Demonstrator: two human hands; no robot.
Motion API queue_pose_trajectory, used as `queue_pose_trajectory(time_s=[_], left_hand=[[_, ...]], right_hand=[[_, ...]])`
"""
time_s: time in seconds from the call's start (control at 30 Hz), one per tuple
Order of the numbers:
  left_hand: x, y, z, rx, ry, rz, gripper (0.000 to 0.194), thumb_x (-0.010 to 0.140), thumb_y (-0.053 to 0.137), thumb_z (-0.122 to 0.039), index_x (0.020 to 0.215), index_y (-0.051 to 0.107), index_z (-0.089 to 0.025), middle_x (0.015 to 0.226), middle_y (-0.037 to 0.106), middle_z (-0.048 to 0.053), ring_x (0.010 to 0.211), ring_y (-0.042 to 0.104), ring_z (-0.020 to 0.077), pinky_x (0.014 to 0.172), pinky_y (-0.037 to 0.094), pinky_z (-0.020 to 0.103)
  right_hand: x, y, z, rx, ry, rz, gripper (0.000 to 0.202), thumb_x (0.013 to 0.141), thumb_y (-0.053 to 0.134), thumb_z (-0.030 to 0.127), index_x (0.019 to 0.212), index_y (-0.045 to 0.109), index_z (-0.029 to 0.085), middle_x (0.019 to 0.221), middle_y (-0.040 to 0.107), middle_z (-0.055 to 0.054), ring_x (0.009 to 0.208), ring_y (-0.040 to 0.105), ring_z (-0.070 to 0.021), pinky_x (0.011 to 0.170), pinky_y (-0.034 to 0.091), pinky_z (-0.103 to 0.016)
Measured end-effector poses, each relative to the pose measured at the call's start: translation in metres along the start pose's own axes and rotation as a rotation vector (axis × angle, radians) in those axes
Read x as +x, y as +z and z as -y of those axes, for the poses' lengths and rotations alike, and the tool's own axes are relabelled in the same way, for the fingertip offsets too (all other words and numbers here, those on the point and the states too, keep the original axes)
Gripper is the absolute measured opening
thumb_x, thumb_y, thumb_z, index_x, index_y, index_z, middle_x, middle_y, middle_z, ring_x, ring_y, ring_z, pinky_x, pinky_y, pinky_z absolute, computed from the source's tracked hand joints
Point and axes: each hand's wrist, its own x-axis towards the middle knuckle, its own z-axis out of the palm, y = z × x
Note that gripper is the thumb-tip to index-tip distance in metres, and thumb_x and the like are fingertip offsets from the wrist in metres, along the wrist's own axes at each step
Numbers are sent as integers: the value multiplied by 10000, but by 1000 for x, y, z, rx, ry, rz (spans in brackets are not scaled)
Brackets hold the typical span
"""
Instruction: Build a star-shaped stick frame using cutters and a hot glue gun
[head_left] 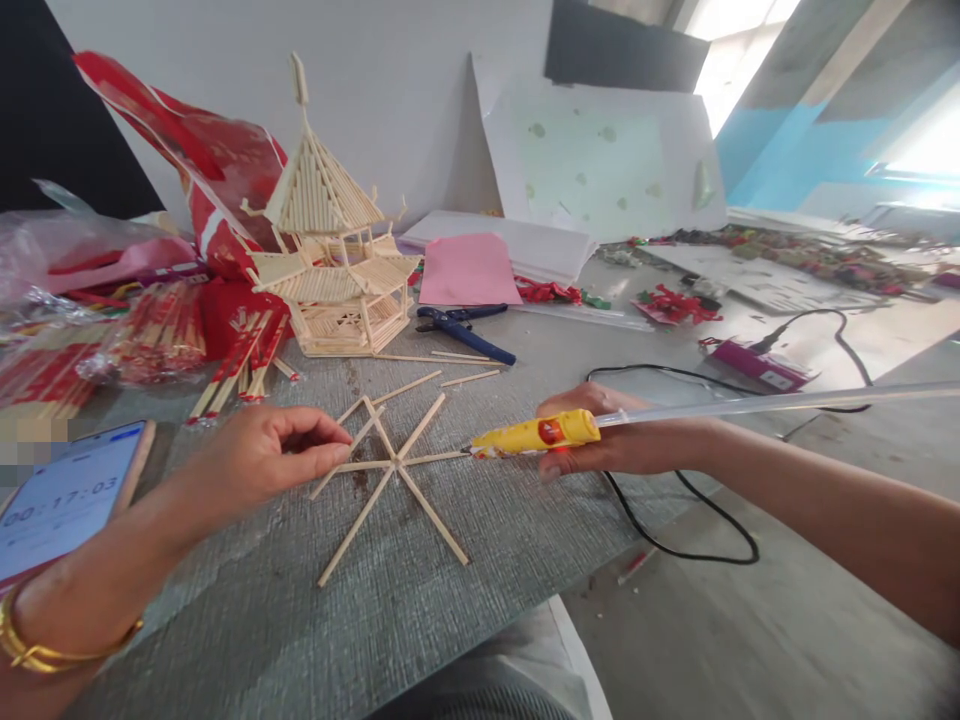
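Note:
A star of wooden sticks (396, 464) lies flat on the table, its spokes meeting at one centre. My left hand (289, 450) is closed in a pinch at the star's left side, its fingertips on a thin wooden stick (365, 428) that slants beside the left spoke. In my right hand (592, 445) is a yellow hot glue gun (536, 434) with a long clear glue stick (780, 402) coming out of its back. The gun's nozzle is at the outer end of the right spoke. A pagoda model (337, 270) built of sticks stands behind.
Blue-handled pliers (469, 330) and loose sticks lie behind the star. At left are a phone (71, 495) showing a timer and bundles of chopsticks (161, 335). A black cable (637, 530) loops around my right hand from a purple power strip (757, 363). Pink paper (469, 270) lies farther back.

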Motion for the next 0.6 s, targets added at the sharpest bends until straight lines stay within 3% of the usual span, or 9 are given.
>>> queue_pose_trajectory(time_s=[0.13,0.6], left_hand=[[0,0,0,2,4,3,319,748,526,-490,820,657,-208,689,620,11,640,552,162,569,401,250],[0,1,2,-15,7,6,315,749,529,-473,831,668,-202,716,649,6,656,566,156,579,411,241]], right_hand=[[0,2,0,-2,20,13,394,772,587,520,670,477,155,616,414,43,530,350,-61,474,281,-199],[-5,1,-7,33,27,38,361,793,567,503,735,531,149,645,443,34,547,377,-65,478,294,-192]])
